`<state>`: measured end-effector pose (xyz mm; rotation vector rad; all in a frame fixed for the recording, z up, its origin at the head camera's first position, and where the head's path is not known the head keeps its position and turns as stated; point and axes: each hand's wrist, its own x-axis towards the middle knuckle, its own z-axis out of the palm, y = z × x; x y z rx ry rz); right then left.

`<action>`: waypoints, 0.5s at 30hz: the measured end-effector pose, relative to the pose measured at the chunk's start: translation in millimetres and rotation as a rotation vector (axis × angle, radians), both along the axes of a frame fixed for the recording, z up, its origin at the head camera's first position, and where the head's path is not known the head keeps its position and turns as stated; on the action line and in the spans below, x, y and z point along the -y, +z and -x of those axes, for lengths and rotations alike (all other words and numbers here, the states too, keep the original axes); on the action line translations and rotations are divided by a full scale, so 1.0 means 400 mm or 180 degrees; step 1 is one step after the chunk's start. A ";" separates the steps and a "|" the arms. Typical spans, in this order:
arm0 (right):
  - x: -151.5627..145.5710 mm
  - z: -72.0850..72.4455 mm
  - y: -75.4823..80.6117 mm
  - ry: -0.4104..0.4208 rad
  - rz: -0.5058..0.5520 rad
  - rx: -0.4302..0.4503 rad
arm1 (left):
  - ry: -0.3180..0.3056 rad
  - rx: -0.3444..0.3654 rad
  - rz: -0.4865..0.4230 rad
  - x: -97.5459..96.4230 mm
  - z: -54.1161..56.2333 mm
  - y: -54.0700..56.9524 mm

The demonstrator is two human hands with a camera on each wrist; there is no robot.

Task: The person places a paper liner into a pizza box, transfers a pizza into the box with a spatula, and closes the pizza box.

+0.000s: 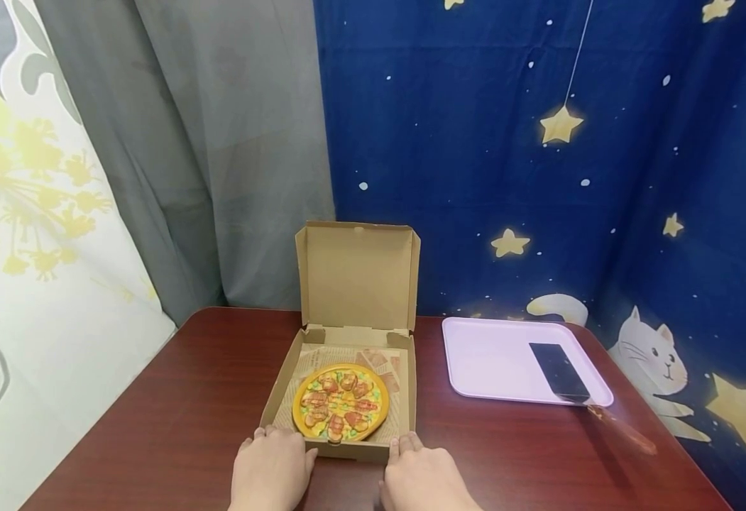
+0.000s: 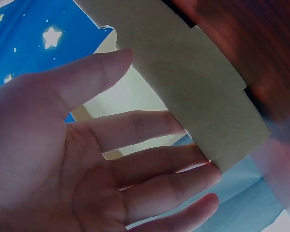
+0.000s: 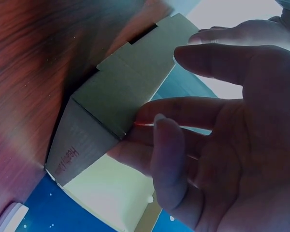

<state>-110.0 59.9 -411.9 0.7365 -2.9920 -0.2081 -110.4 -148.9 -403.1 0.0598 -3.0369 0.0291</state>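
Observation:
An open cardboard pizza box (image 1: pixel 360 277) stands on the table with its lid upright at the back. A toy pizza (image 1: pixel 341 403) with a yellow crust lies inside on printed paper (image 1: pixel 305 355). My left hand (image 1: pixel 270 468) is at the front left corner, its fairly straight fingers (image 2: pixel 154 157) touching the wall's edge. At the front right corner is my right hand (image 1: pixel 425 474). In the right wrist view its fingers (image 3: pixel 179 112) reach the box's edge, and its thumb is apart from them.
A pale purple tray (image 1: pixel 487 358) lies on the right of the dark red wooden table (image 1: pixel 206 397). Across its right side rests a spatula (image 1: pixel 559 370) with a dark flat blade, its wooden handle sticking out over the tray's front edge. Curtains (image 1: pixel 462 163) hang behind the table.

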 end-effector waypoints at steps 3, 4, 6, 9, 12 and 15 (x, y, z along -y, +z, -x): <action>0.003 -0.001 0.001 -0.0019 -0.0007 0.0037 | -0.0003 -0.0026 0.0005 0.001 0.000 -0.002; 0.004 -0.001 0.002 -0.0018 -0.0008 0.0034 | -0.0005 -0.0039 0.0005 0.001 0.000 -0.002; 0.005 -0.002 0.003 -0.0015 -0.0008 0.0025 | -0.0009 -0.0062 0.0007 0.002 -0.001 -0.002; 0.004 -0.003 0.003 -0.0004 -0.0009 0.0004 | 0.0004 -0.0063 -0.0006 0.001 -0.002 -0.002; 0.004 -0.002 0.004 -0.0012 -0.0015 0.0011 | 0.0017 -0.0035 -0.0034 0.001 -0.002 -0.001; 0.003 -0.003 0.007 -0.0027 -0.0012 0.0040 | -0.0022 -0.0026 -0.0056 0.004 -0.004 0.001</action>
